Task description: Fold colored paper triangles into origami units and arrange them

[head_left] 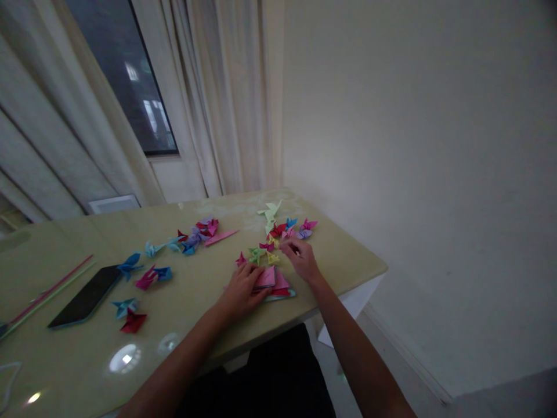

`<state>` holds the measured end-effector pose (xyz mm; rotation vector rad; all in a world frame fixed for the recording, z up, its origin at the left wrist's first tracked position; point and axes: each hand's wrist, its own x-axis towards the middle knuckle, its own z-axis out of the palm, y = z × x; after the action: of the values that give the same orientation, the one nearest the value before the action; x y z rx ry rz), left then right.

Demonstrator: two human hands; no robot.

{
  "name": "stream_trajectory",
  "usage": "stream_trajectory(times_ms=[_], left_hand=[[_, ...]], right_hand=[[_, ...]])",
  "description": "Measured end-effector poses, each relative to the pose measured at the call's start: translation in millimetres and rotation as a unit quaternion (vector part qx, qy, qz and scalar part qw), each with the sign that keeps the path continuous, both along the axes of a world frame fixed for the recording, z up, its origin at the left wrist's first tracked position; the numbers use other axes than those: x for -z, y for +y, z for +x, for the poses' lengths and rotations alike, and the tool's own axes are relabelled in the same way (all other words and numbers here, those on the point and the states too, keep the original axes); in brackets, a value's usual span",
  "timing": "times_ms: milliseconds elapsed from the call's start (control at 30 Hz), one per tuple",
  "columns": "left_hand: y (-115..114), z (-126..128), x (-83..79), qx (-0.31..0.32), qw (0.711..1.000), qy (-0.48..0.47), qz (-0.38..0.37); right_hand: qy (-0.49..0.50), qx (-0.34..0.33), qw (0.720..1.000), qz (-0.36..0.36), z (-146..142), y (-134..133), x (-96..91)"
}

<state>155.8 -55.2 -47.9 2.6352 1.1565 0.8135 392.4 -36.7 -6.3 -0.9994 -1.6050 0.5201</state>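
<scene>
Glossy table (pixel 195 293), left hand (pixel 242 291) spread on pink paper (pixel 266 277), right hand (pixel 301 261) curled

Bare left hand (pixel 243 291) on flat folded pink paper (pixel 267 277), bare right hand (pixel 301 260) beside small multicoloured origami figures (pixel 256 254).

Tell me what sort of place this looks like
Probably a room in a home, though I can't be certain: long pale curtains hang beside a dark window, and colorful folded paper shapes lie scattered across a glossy table.
</scene>
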Motion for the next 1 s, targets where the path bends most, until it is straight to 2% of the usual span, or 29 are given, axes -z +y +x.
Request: stream_trajectory(times_ms=[100, 200, 400, 667, 867, 1000], left_hand=[[-1, 0, -3.7, 0.008, 1.000, -0.015, -0.011], [-3, 2, -9.0, 0.009, 0.999, -0.025, -0.018], [-1, 3, -12.8, 0.009, 0.998, -0.048, -0.048], [1, -2, -13.1, -0.067, 0.981, -0.169, -0.068], [-4, -5, -22.3, -0.102, 0.972, -0.212, 0.010], [-7, -10, -24.9, -0.123, 0.970, -0.198, 0.074]], right_hand=[[-0.068, -0.092, 0.993, -0.035, 14, -27, -4.8], [-0.152, -0.126, 0.979, -0.054, 24, -47, -3.7], [-0.202, -0.165, 0.963, -0.074, 20, -51, 9.5], [-0.253, -0.137, 0.957, -0.041, 14, -51, 16.5], [-0.255, -0.128, 0.959, -0.001, 14, -49, 16.2], [-0.182, -0.059, 0.981, 0.028, 10, -45, 3.8]])
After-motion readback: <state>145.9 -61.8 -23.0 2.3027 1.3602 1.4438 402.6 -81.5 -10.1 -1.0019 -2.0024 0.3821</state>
